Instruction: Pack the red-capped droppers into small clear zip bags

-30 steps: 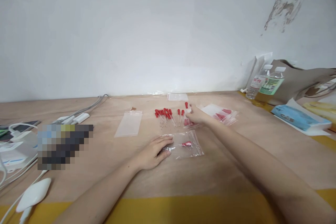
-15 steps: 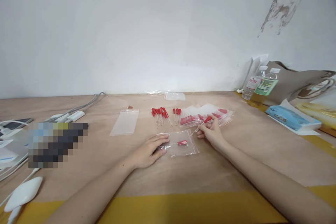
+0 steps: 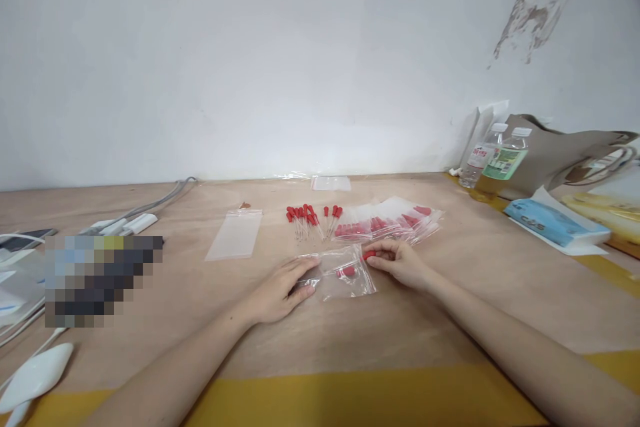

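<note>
A clear zip-lock bag [image 3: 336, 290] lies flat in front of me, its zip end to the right. My left hand [image 3: 280, 290] holds down its left end, thumb and fingers spread on the plastic. One red-bulbed dropper [image 3: 346, 271] shows inside the bag. At the bag's right mouth, my right hand [image 3: 403, 265] pinches a second dropper by its red bulb [image 3: 369, 255]; the glass stem points left into the bag. Behind the bag lies a group of loose droppers [image 3: 306, 213]. Several filled bags with red bulbs [image 3: 397, 221] overlap beyond my right hand.
Flat clear bags [image 3: 234, 235] lie to the left, and another bag [image 3: 331, 183] lies by the wall. Cables and a white charger [image 3: 37, 373] occupy the left side. Two bottles [image 3: 505, 160], a grey bag [image 3: 555, 153] and a blue tissue pack [image 3: 543, 221] stand right.
My right hand has moved left and slightly down, bringing the dropper's stem into the bag until its bulb is at the mouth. My left hand has stayed in place on the bag.
</note>
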Demonstrator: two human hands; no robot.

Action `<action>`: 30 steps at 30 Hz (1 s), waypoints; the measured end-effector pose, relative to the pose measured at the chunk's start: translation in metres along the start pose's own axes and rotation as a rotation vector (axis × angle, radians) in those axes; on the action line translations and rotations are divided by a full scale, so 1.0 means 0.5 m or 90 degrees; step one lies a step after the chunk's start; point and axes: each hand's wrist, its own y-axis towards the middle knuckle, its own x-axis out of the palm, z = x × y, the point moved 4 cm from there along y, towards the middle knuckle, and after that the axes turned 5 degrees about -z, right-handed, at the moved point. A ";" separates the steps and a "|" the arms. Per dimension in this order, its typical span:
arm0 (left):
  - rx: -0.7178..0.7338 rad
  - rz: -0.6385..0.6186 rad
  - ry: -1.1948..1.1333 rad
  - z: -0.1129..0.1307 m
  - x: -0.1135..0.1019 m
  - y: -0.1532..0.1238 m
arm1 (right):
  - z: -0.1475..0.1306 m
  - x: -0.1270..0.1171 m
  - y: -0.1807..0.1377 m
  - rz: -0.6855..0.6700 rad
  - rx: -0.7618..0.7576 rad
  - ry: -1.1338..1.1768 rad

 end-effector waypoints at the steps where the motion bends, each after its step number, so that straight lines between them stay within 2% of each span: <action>1: 0.003 0.001 -0.001 0.001 0.000 0.000 | -0.002 0.000 0.003 0.004 -0.023 -0.041; 4: 0.010 0.008 -0.004 0.003 0.000 -0.001 | -0.009 0.017 0.010 -0.003 -0.062 -0.103; 9: 0.006 0.011 -0.003 0.001 0.001 0.001 | -0.016 0.054 0.018 -0.096 -0.034 -0.023; 15: 0.009 0.004 0.002 -0.002 0.002 0.003 | -0.026 0.039 0.012 -0.248 -0.019 -0.019; 17: 0.009 0.003 0.003 -0.002 0.002 0.003 | -0.036 0.014 0.019 -0.202 -0.014 -0.063; 20: 0.017 0.005 -0.001 -0.002 0.003 0.003 | -0.062 -0.029 0.054 -0.028 -0.034 -0.163; 22: 0.023 0.005 -0.004 -0.003 0.004 0.003 | -0.076 -0.042 0.092 0.059 -0.030 -0.265; 25: 0.027 0.001 -0.004 -0.005 0.006 0.003 | -0.081 -0.030 0.167 0.097 0.009 -0.420; 30: 0.026 -0.005 -0.006 -0.002 0.006 0.002 | -0.053 0.007 0.271 0.119 0.083 -0.440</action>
